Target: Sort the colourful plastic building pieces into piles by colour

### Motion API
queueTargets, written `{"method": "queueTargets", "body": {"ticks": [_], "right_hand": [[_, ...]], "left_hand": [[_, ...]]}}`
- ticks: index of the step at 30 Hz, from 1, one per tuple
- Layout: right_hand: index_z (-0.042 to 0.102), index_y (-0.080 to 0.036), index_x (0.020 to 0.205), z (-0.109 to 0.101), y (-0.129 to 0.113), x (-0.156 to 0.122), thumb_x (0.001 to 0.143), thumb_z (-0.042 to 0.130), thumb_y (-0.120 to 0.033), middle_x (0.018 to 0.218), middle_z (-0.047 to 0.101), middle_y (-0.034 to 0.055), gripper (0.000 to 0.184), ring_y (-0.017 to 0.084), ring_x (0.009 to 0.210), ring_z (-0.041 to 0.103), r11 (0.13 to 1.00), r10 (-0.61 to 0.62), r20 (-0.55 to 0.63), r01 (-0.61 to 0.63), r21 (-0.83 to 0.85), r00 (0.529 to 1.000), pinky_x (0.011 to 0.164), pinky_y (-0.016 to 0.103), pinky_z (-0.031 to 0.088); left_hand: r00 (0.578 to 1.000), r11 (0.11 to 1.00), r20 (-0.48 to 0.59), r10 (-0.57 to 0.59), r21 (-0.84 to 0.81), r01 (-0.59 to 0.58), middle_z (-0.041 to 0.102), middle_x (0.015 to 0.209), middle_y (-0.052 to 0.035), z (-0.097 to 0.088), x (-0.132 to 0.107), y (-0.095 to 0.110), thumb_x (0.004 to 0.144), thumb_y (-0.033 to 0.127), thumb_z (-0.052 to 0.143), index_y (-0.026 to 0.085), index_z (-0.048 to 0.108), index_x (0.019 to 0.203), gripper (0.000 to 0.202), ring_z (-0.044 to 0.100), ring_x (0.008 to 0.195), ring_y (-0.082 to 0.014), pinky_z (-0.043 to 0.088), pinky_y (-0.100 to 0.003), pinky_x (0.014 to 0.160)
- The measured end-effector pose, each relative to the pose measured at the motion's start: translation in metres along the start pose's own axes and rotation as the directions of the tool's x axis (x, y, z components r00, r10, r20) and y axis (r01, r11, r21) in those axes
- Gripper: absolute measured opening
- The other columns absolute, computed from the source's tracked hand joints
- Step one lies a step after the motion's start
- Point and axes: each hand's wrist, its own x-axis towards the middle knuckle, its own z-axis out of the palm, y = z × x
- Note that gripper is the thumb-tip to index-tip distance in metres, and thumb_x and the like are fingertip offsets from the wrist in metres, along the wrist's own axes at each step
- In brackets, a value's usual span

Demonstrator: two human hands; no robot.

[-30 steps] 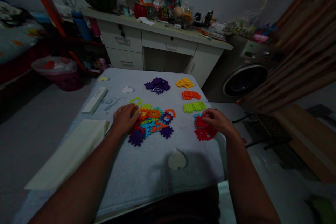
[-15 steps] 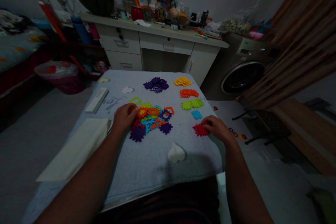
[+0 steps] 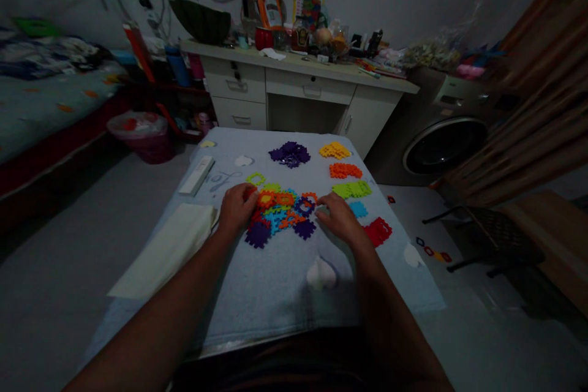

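A mixed heap of toothed plastic interlocking tiles [image 3: 278,214] lies mid-table in orange, blue, purple, red and green. At its left edge is my left hand [image 3: 236,207], with thumb and fingers closed on a red interlocking tile [image 3: 253,189], mostly hidden. My right hand [image 3: 339,215] hovers just right of the heap, beside a purple tile [image 3: 305,205], its fingers apart and holding nothing. Sorted groups stand along the right: yellow tiles [image 3: 335,150], orange tiles [image 3: 345,171], green tiles [image 3: 351,189], blue tiles [image 3: 358,209] and red tiles [image 3: 378,231]. Purple tiles [image 3: 290,154] are piled behind.
A long white box [image 3: 197,176] and a cream cloth-like sheet [image 3: 165,251] lie on the table's left. Behind stands a cluttered desk [image 3: 239,79], with a washing machine [image 3: 436,128] to its right. A pink bin [image 3: 144,138] and a dark stool [image 3: 500,236] are on the floor.
My right hand has left the red tiles and moved left to the heap, its fingers now empty. My left hand stays at the heap's left edge. The view has shifted somewhat.
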Motion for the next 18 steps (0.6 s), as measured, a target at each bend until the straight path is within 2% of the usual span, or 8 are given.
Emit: {"method": "queueTargets", "body": {"ticks": [4, 8, 13, 18], "right_hand": [[0.063, -0.014, 0.119, 0.029, -0.008, 0.016, 0.085, 0.066, -0.030, 0.114, 0.060, 0.0146, 0.038, 0.027, 0.109, 0.053, 0.997, 0.036, -0.064, -0.040, -0.065, 0.997, 0.101, 0.041, 0.039], [0.064, -0.016, 0.116, 0.045, 0.000, 0.016, 0.083, 0.068, -0.030, 0.107, 0.059, 0.0124, 0.036, 0.027, 0.105, 0.053, 0.997, 0.052, -0.079, -0.056, -0.046, 0.996, 0.097, 0.040, 0.041], [0.062, -0.019, 0.105, 0.050, 0.005, 0.014, 0.079, 0.068, -0.024, 0.102, 0.058, 0.0083, 0.027, 0.024, 0.099, 0.053, 0.996, 0.054, -0.162, -0.043, 0.075, 0.985, 0.090, 0.037, 0.044], [0.060, -0.019, 0.092, 0.042, -0.001, 0.014, 0.077, 0.060, -0.018, 0.093, 0.060, 0.0057, 0.015, 0.020, 0.084, 0.055, 0.966, 0.098, -0.195, -0.046, 0.254, 0.976, 0.081, 0.034, 0.045]], "left_hand": [[1.000, 1.000, 0.000, -0.017, -0.003, 0.017, 0.070, 0.103, -0.0099, 0.000, 0.000, -0.001, 0.085, 0.043, 0.047, 0.017, 0.068, 0.101, 0.036, 0.062, 0.099, -0.0262, 0.047, -0.039, 0.092], [1.000, 1.000, 0.007, -0.023, 0.018, 0.023, 0.070, 0.104, -0.0106, 0.000, -0.001, 0.001, 0.085, 0.043, 0.047, 0.017, 0.068, 0.101, 0.037, 0.061, 0.099, -0.0275, 0.046, -0.042, 0.093], [1.000, 1.000, 0.009, -0.014, 0.013, 0.014, 0.071, 0.103, -0.0103, -0.001, -0.001, 0.003, 0.085, 0.042, 0.047, 0.018, 0.068, 0.100, 0.035, 0.062, 0.099, -0.0271, 0.046, -0.041, 0.094], [1.000, 0.999, -0.001, -0.009, -0.051, 0.009, 0.071, 0.102, -0.0099, -0.001, -0.001, 0.001, 0.088, 0.041, 0.041, 0.018, 0.069, 0.096, 0.037, 0.062, 0.100, -0.0270, 0.045, -0.042, 0.096]]}}
